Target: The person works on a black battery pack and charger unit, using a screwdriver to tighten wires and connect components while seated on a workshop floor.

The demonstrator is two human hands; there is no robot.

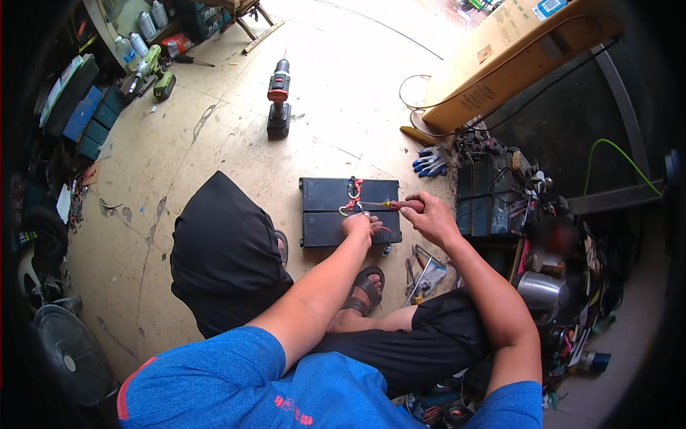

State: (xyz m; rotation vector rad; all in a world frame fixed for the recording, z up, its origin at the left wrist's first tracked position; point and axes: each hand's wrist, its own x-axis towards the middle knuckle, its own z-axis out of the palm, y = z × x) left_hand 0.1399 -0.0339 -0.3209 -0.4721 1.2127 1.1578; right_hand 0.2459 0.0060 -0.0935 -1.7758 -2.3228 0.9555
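A black rectangular case (325, 193), split by a seam into two blocks like a pair of batteries, lies on the floor before me. Red wires and fittings (356, 189) run down its middle, with pale curved leads among them. My right hand (434, 217) grips a screwdriver (409, 206) by its red handle, its shaft pointing left to the fittings. My left hand (362, 226) rests over the case's near half just below the shaft tip. Its fingers are curled together by the wires; what they pinch is too small to make out.
A cordless drill (279, 100) stands beyond the case, a green drill (151, 71) far left. Blue-white gloves (431, 161), a carton (500, 64) and stacked dark batteries (486, 196) are at right. Hand tools (423, 274) lie by my foot; a fan (70, 354) stands lower left.
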